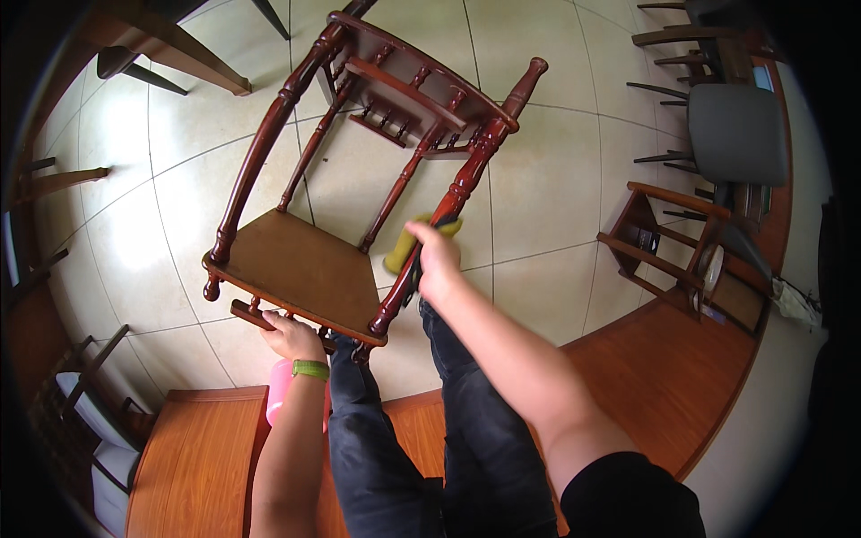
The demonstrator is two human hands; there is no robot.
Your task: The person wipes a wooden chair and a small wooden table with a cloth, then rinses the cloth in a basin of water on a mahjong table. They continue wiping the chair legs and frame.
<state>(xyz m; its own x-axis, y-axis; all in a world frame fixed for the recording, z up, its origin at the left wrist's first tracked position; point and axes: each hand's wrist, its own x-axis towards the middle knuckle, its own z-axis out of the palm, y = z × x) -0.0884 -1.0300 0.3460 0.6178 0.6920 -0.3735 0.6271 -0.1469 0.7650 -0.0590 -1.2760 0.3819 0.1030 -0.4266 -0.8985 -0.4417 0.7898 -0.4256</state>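
A reddish-brown wooden shelf stand (pixel 296 259) with turned posts leans before me, its lower end near my knees. My left hand (pixel 292 336) grips the short spindle-backed rail (pixel 250 313) beside the brown shelf panel at the near end. A green band (pixel 311 368) circles the left wrist. My right hand (pixel 440 262) is closed around a yellow-green and black cloth or sponge (pixel 402 252), pressed about the right-hand turned post (pixel 464 178). Blur hides which it is. A second shelf (pixel 397 74) with small spindles forms the far end of the stand.
Pale floor tiles (pixel 545 202) surround the stand. Orange-brown wooden boards (pixel 646 376) lie beneath my legs. A pink plastic object (pixel 278 390) is behind my left wrist. Right: a grey-seated chair (pixel 736 134) and a small wooden stand (pixel 662 252). Upper left: a wooden table leg (pixel 208 67).
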